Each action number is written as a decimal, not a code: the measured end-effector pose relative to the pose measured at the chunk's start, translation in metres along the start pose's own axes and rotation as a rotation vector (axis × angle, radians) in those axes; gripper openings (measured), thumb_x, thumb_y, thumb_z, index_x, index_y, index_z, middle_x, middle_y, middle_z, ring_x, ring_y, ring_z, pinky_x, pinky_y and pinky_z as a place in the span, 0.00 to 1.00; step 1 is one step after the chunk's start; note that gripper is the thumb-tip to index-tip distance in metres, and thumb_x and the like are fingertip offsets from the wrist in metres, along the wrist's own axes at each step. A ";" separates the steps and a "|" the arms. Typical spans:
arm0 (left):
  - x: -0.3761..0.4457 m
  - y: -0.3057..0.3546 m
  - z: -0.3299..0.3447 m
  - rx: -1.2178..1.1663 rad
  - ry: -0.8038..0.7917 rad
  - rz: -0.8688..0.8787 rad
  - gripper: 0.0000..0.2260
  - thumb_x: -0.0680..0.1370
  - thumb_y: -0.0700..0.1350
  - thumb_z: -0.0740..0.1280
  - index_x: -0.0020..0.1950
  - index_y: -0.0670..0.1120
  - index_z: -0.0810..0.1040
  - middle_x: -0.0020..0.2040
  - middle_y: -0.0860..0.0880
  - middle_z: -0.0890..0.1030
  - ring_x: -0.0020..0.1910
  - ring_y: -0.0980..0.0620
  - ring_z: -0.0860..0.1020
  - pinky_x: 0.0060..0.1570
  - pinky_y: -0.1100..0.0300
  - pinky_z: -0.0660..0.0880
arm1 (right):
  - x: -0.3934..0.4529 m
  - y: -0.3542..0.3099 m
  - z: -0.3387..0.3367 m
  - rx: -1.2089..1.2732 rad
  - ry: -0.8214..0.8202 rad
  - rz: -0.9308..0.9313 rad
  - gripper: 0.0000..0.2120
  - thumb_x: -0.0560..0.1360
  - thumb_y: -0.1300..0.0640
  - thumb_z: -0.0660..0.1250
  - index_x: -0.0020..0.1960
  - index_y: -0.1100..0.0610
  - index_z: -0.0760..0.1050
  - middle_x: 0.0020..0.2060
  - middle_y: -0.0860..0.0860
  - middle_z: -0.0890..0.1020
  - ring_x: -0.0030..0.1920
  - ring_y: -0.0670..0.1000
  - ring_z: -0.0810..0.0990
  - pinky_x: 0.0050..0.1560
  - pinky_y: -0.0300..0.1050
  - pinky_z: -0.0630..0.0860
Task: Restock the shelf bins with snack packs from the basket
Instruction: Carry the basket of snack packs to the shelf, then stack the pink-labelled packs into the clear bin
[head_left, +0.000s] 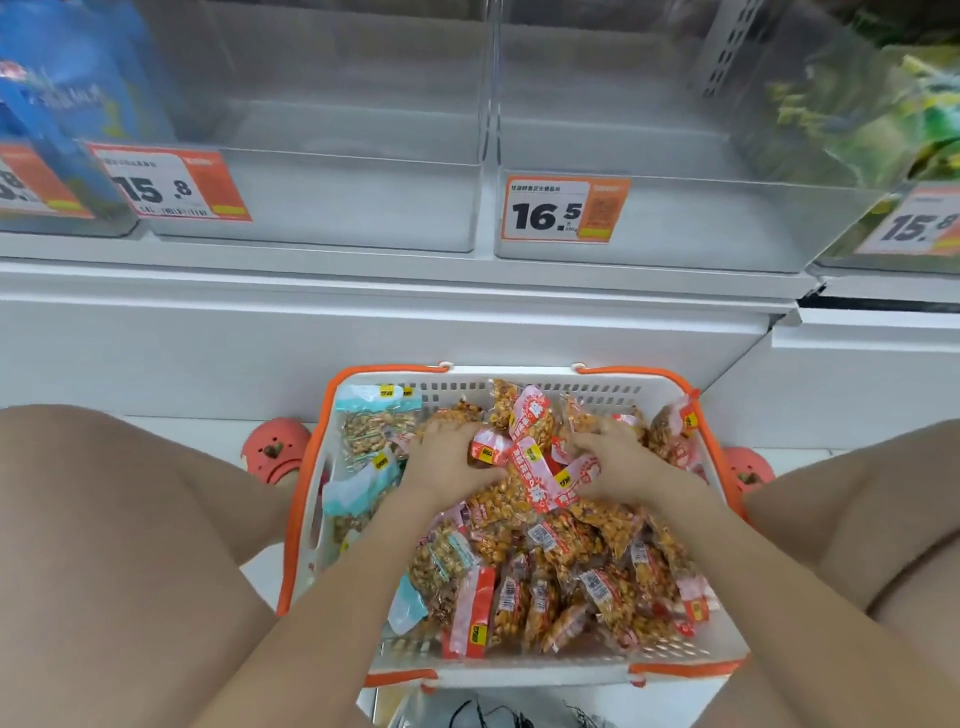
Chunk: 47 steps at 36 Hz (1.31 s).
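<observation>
A white basket with an orange rim (571, 387) sits on the floor between my knees, heaped with several snack packs. Most are red-topped nut packs (608, 587); a few teal-topped packs (371, 415) lie along its left side. My left hand (449, 457) and my right hand (615, 460) are both down in the far part of the heap, fingers curled around a bunch of red-topped packs (532, 457) held between them. Above, two clear shelf bins stand bare: one tagged 15.8 (332, 197) and one tagged 16.5 (727, 223).
A bin with blue bags (57, 104) stands at the far left, and a bin with green bags (893, 114) at the far right. A white shelf base (395, 332) runs below the bins. My knees flank the basket, with pink shoes (275, 449) on the floor.
</observation>
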<state>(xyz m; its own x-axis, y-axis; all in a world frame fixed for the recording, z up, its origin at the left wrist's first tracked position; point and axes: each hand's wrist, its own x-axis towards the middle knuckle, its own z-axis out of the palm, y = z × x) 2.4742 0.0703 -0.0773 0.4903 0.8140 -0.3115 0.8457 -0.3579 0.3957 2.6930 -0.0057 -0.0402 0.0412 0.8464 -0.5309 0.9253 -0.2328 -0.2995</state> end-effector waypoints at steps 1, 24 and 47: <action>0.004 0.007 0.001 -0.095 0.022 -0.028 0.33 0.71 0.64 0.69 0.70 0.47 0.71 0.66 0.46 0.75 0.66 0.44 0.70 0.62 0.50 0.69 | -0.001 -0.001 -0.003 -0.005 -0.001 -0.014 0.17 0.70 0.54 0.74 0.57 0.52 0.74 0.61 0.53 0.68 0.66 0.56 0.64 0.65 0.51 0.65; 0.019 0.062 -0.213 -0.422 -0.059 0.319 0.04 0.73 0.44 0.73 0.40 0.49 0.80 0.31 0.51 0.76 0.30 0.58 0.70 0.33 0.65 0.66 | -0.021 -0.068 -0.180 0.497 0.314 -0.546 0.13 0.67 0.64 0.77 0.35 0.47 0.79 0.40 0.43 0.79 0.42 0.33 0.76 0.48 0.28 0.71; 0.014 0.069 -0.259 -1.341 -0.263 0.105 0.15 0.67 0.53 0.72 0.51 0.48 0.81 0.46 0.50 0.83 0.42 0.52 0.81 0.50 0.52 0.76 | -0.005 -0.100 -0.203 1.292 0.214 -0.471 0.08 0.63 0.58 0.71 0.42 0.58 0.79 0.35 0.53 0.81 0.36 0.50 0.79 0.37 0.44 0.79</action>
<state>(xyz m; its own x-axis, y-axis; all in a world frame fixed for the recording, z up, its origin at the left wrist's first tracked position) 2.4847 0.1755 0.1690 0.6911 0.6469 -0.3223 0.0256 0.4238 0.9054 2.6766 0.1104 0.1533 -0.0085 0.9966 -0.0814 -0.1267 -0.0819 -0.9886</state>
